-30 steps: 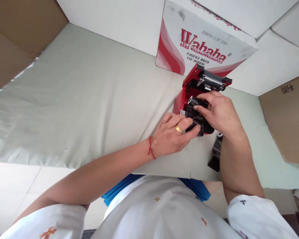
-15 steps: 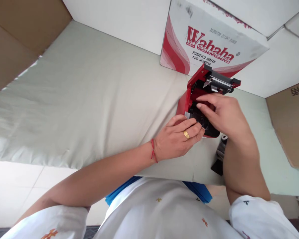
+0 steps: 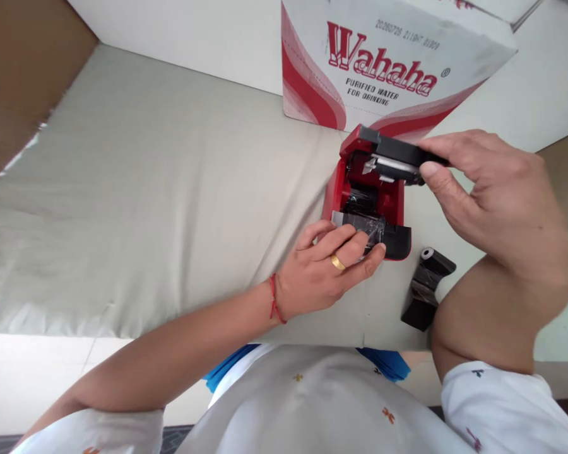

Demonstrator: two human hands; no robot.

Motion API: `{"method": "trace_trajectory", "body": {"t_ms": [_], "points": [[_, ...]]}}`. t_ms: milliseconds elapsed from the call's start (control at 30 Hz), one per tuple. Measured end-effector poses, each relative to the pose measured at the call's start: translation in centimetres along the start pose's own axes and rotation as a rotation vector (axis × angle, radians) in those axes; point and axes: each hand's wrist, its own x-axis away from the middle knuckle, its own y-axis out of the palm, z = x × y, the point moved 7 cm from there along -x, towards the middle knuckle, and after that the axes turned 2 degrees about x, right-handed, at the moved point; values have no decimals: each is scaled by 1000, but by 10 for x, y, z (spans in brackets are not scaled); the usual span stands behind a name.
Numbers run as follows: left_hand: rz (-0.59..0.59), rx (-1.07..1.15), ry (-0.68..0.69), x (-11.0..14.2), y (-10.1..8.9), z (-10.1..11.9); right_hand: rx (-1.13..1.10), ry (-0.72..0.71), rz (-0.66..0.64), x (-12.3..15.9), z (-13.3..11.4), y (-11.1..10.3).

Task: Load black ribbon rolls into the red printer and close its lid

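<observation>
A small red and black label printer (image 3: 332, 197) stands on the cloth-covered surface with its lid (image 3: 397, 150) tilted up. Inside it lies a black roll of shiny ribbon (image 3: 361, 198). The ribbon's film, with a pale end strip, comes forward over the front edge. My left hand (image 3: 334, 268), wearing a ring, holds this film down at the front, fingers curled over it; the thumb is mostly hidden. Thumb and fingers of my right hand (image 3: 497, 195) pinch the lid's right end. Near my right forearm lies a second black ribbon roll (image 3: 426, 284), partly unwound.
A white and red Wahaha water carton (image 3: 383, 75) stands right behind the printer. Brown cardboard (image 3: 23, 82) rises at the left, and another carton (image 3: 565, 164) is at the right edge. The pale cloth surface (image 3: 146, 189) ends in a front edge near my body.
My right hand has come out of the printer's inside and now grips the lid, which sits slightly lower. My left hand stays on the film. The view has shifted a little.
</observation>
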Motion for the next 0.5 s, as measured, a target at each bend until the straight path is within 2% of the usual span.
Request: {"method": "trace_trajectory", "body": {"t_ms": [133, 233, 300, 500], "points": [[-32, 21, -16, 0, -1, -2, 26, -50, -127, 12, -18, -6], [-9, 37, -18, -1, -2, -4, 22, -93, -330, 17, -27, 11], [-2, 54, -26, -1, -2, -4, 45, -102, -416, 19, -32, 22], [4, 105, -58, 3, 2, -6, 160, -109, -430, 15, -43, 29]]}}
